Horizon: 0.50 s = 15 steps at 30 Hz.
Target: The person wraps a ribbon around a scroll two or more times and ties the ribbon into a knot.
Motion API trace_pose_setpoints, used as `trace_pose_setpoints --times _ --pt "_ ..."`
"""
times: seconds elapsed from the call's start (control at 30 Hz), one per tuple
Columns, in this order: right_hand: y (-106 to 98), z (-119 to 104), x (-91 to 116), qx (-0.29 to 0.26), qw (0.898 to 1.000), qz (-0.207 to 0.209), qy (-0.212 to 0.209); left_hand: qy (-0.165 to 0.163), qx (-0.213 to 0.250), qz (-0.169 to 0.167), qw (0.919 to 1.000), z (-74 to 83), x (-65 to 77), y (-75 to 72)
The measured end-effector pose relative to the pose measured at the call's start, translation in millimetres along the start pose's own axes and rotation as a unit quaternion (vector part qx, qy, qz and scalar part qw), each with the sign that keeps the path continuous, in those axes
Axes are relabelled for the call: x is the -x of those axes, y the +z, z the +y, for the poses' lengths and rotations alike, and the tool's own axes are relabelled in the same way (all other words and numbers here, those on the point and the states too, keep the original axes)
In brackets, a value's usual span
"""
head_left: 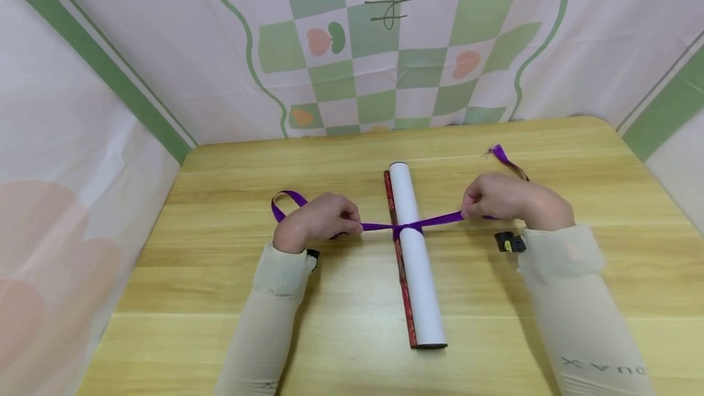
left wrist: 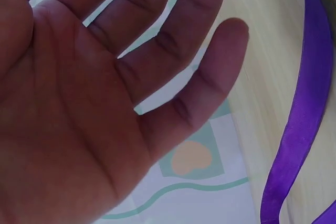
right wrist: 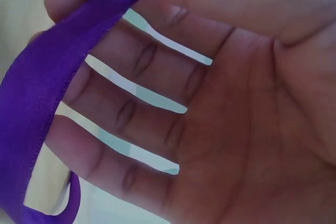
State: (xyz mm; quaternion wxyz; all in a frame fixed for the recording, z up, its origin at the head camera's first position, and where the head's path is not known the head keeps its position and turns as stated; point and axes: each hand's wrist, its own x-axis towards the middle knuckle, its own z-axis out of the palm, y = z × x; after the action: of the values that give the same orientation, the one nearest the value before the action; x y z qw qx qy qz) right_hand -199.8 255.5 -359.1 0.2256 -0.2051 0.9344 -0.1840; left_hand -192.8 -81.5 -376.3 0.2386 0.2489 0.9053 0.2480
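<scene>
A white rolled tube with a dark end, possibly a scroll (head_left: pixel 420 286), lies lengthwise on the table with a red patterned strip (head_left: pixel 407 310) along its left side. Purple ribbon (head_left: pixel 440 220) wraps around its middle and crosses on top. My left hand (head_left: pixel 324 216) pinches the ribbon left of the roll; my right hand (head_left: pixel 497 197) pinches it on the right. Both stretches run taut between the hands. In the left wrist view a loop of ribbon (left wrist: pixel 294 145) hangs beside the spread fingers (left wrist: pixel 157 51). In the right wrist view, ribbon (right wrist: pixel 47 93) trails down from the pinch across the fingertips.
The wooden table (head_left: pixel 220 298) meets a patterned cloth backdrop (head_left: pixel 374 78) at its far edge. A loose ribbon end (head_left: pixel 499 153) lies beyond the right hand, and a ribbon loop (head_left: pixel 288 194) stands by the left. A black wrist camera (head_left: pixel 509 242) sits at the right cuff.
</scene>
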Motion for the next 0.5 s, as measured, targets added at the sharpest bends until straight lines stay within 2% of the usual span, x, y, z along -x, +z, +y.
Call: trace_pose_setpoints --times 0.2,0.37,0.5 --pt "-1.1 -0.8 3.2 -0.015 0.999 -0.034 0.017 -0.046 -0.025 0.042 0.9977 0.7 1.6 0.2" --pt "-1.3 -3.3 3.8 -0.022 0.998 -0.050 0.011 -0.080 -0.075 0.089 0.9899 -0.3 0.4 -0.1" --pt "0.1 -3.7 3.1 -0.039 0.997 -0.065 0.007 -0.099 -0.096 0.104 0.9850 -1.9 -1.6 0.3"
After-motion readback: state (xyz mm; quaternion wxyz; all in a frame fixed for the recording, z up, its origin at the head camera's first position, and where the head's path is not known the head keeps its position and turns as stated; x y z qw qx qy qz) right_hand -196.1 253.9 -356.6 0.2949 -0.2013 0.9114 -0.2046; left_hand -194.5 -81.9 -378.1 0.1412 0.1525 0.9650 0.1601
